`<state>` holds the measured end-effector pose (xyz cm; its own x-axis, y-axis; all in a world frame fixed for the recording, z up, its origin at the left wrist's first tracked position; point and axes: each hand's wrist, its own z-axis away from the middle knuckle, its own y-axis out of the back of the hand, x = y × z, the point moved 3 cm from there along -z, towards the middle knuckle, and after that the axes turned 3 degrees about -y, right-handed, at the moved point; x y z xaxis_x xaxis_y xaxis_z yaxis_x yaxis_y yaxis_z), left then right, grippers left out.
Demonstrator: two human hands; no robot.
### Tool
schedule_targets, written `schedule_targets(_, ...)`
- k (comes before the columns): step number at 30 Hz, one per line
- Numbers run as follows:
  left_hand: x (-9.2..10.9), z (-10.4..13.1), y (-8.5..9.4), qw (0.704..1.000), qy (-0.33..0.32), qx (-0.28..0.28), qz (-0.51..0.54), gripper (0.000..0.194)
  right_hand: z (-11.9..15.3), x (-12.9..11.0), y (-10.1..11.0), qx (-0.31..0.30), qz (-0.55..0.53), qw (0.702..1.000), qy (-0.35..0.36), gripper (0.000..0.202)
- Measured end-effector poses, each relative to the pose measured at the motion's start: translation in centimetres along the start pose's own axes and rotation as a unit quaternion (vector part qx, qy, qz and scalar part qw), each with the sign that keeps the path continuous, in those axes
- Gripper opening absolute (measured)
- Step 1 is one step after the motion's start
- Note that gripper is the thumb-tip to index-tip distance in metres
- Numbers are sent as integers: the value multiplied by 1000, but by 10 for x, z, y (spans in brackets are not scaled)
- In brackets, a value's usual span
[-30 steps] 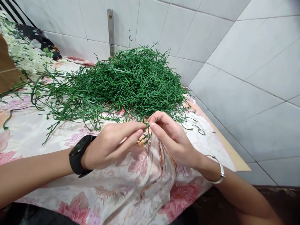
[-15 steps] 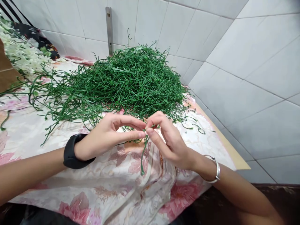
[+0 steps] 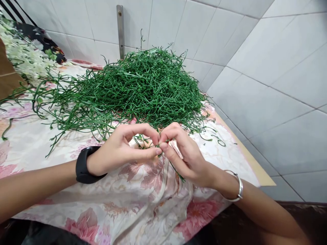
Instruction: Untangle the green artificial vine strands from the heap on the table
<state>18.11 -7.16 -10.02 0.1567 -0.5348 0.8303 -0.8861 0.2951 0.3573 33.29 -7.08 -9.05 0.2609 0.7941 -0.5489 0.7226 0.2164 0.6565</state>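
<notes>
My left hand (image 3: 127, 143), with a black band on the wrist, pinches a thin green artificial stem (image 3: 178, 173) between thumb and forefinger. Fingertip to fingertip with it, my right hand (image 3: 182, 151) pinches the same stem; a silver bangle circles that wrist. The stem's lower end hangs down to the right, under my right hand. Its held part is mostly hidden by the fingertips. Just beyond both hands rises a large tangled pile of green artificial stems (image 3: 150, 88).
A floral tablecloth (image 3: 102, 207) covers the table. White artificial flowers (image 3: 30, 59) and a brown cardboard piece (image 3: 9, 75) stand at the far left. Tiled walls (image 3: 276, 102) close off the back and right. A small green loop (image 3: 221, 143) lies right of the pile.
The stem's hanging end has swung from straight down to the lower right. Both hands stay pinched together, with the left fingers a little more bent.
</notes>
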Motion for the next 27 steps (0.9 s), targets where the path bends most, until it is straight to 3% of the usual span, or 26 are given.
schedule_targets(5,2,2,-1,998,-29,15,-52,6,0,0,0,-5,18,1000,1,7)
schedule_targets(9,9,4,1,988,-92,24,-119,6,0,0,0,-6,28,1000,-4,6)
schedule_targets(13,15,6,0,961,-165,20,-219,6,0,0,-1,-17,23,999,-15,4)
schedule_targets(18,19,7,-2,925,-212,37,-313,4,-1,1,0,-34,-8,998,-51,6)
schedule_targets(23,18,8,-1,909,-236,45,-342,7,1,7,1,-47,-84,990,-102,8)
schedule_targets(27,18,8,2,918,-216,44,-329,6,-1,10,5,-9,-104,986,-130,9)
